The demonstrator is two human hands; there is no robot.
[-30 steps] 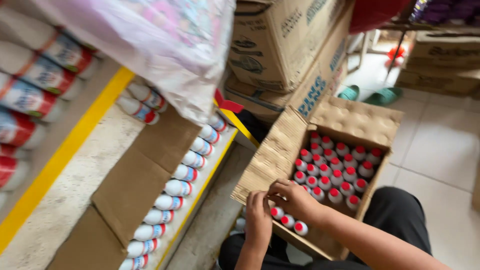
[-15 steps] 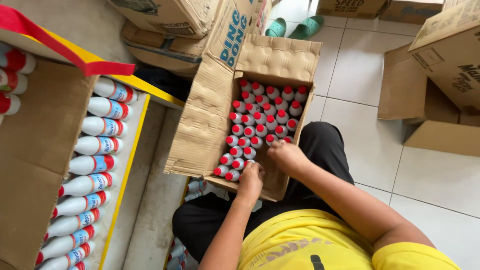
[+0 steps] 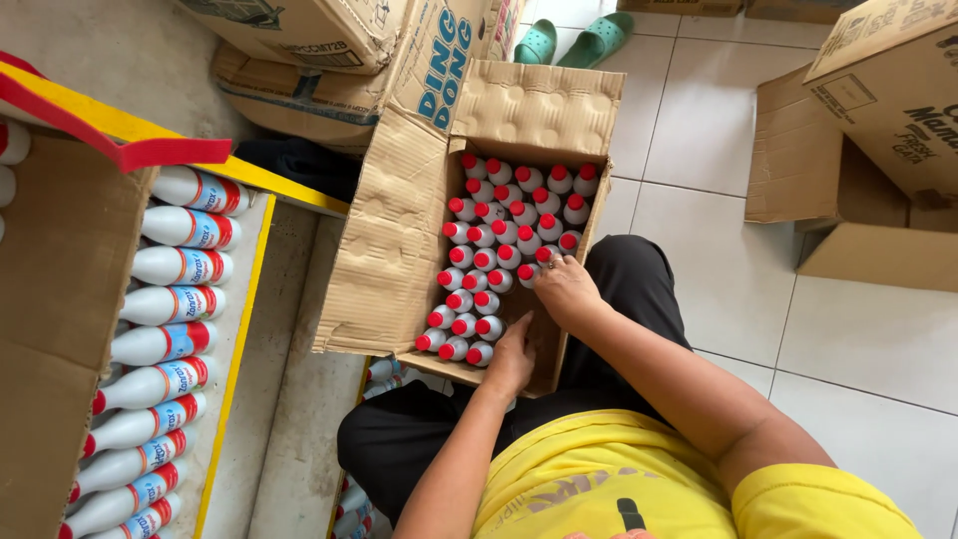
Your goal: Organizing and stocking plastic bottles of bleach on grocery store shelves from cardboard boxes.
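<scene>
Head view: both hands' fingertips hidden among red-capped bottles (image 3: pixel 504 235) in the carton (image 3: pixel 394 250), each grip unreadable.

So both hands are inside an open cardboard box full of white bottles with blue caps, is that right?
Not quite: in the head view the caps are red, not blue. The left hand and right hand are indeed inside the open cardboard box of white bottles.

an open cardboard box (image 3: pixel 384 250) sat on the person's lap, with upright bottles (image 3: pixel 504 240) packed inside it. both hands were in the box's near end, the left hand (image 3: pixel 512 361) beside the nearest bottles, the right hand (image 3: pixel 567 289) farther in. left of the box, a row of bottles lay on a shelf (image 3: pixel 180 309). more boxes (image 3: pixel 878 110) stood to the right, and sandals (image 3: pixel 574 40) behind.
</scene>
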